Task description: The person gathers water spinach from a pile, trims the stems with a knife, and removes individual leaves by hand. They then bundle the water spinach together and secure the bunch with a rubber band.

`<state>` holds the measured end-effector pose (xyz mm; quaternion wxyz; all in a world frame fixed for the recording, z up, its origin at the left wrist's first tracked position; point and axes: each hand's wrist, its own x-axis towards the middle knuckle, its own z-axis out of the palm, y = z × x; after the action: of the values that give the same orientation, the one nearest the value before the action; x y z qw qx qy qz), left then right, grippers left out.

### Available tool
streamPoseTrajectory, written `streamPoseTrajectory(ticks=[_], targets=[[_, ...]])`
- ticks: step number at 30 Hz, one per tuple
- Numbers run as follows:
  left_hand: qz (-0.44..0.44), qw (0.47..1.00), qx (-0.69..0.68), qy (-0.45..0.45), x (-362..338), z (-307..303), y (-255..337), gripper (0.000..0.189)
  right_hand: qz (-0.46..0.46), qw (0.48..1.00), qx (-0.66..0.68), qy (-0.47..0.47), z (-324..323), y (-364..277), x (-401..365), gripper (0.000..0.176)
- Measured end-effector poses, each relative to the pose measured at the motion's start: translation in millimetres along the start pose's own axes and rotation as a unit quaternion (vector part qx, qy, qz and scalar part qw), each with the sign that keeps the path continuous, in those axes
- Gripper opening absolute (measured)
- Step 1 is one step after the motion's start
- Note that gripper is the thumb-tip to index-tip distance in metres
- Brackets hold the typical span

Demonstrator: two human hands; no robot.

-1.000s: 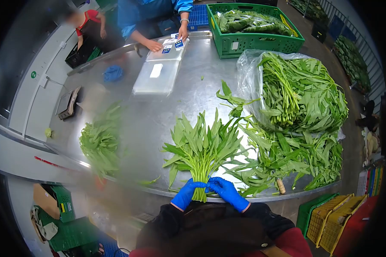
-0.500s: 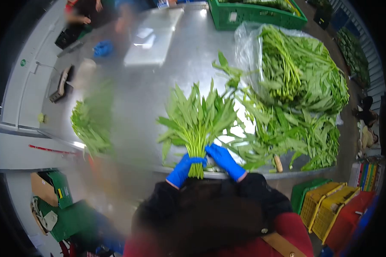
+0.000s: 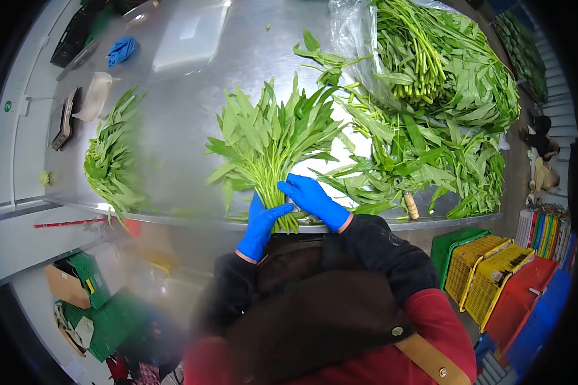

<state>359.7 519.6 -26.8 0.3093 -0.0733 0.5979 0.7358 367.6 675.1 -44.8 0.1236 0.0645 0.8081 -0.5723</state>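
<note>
An upright-fanned bunch of water spinach [image 3: 273,138] is held at the table's near edge, its leaves pointing away from me and its cut stem ends toward me. My left hand [image 3: 261,223], in a blue glove, is wrapped round the lower stems from the left, thumb across them. From the right, my right hand [image 3: 316,201], also blue-gloved, grips the stems slightly higher; some fingertips are hidden behind the stalks. Loose water spinach [image 3: 424,157] lies in a spread heap right of my hands. A wooden handle [image 3: 411,206] sticks out of it by the edge.
Behind the heap, a clear plastic bag [image 3: 356,29] holds more greens [image 3: 469,77]. Another bunch [image 3: 112,160] lies at the left, near a scale-like device [image 3: 66,119]. A crumpled blue glove [image 3: 121,51] and a clear tray [image 3: 189,35] are farther back. Yellow crates [image 3: 498,279] stand at right below.
My view has tilted and come closer, so the table sits higher in it. My left hand is now more upright along the stems. Both hands still hold the bunch.
</note>
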Motion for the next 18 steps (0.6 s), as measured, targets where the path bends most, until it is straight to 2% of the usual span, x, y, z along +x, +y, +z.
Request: streamPoseTrajectory(ticks=[2,5,8,11,12,15,18], targets=[[0.001,1.000,-0.009,0.011,1.7,3.0,-4.2,0.061,0.009,0.999,0.036,0.009,-0.8,-11.3,-2.9,0.037],[-0.039,0.999,-0.009,0.027,0.3,5.9,2.6,0.054,-0.013,0.999,-0.036,0.020,-5.8,-12.1,-6.7,0.037],[-0.046,0.998,0.010,0.029,0.7,4.1,4.5,0.047,0.022,0.983,-0.184,0.012,-20.8,-19.3,-17.2,0.036],[-0.036,0.999,0.030,0.023,5.2,-3.4,-9.5,0.044,-0.002,0.982,-0.176,0.065,-38.3,-46.4,-17.2,0.036],[-0.038,0.999,0.027,0.025,5.1,-2.3,-7.7,0.044,0.000,0.980,-0.192,0.050,-44.7,-58.9,-11.3,0.032],[-0.043,0.999,0.009,0.030,2.5,4.3,-2.1,0.046,-0.116,0.982,-0.052,0.139,-29.6,-64.3,21.2,0.023],[-0.042,0.999,-0.015,0.031,0.4,8.0,-0.7,0.047,-0.102,0.988,0.082,0.087,-8.1,-65.7,52.5,0.026]])
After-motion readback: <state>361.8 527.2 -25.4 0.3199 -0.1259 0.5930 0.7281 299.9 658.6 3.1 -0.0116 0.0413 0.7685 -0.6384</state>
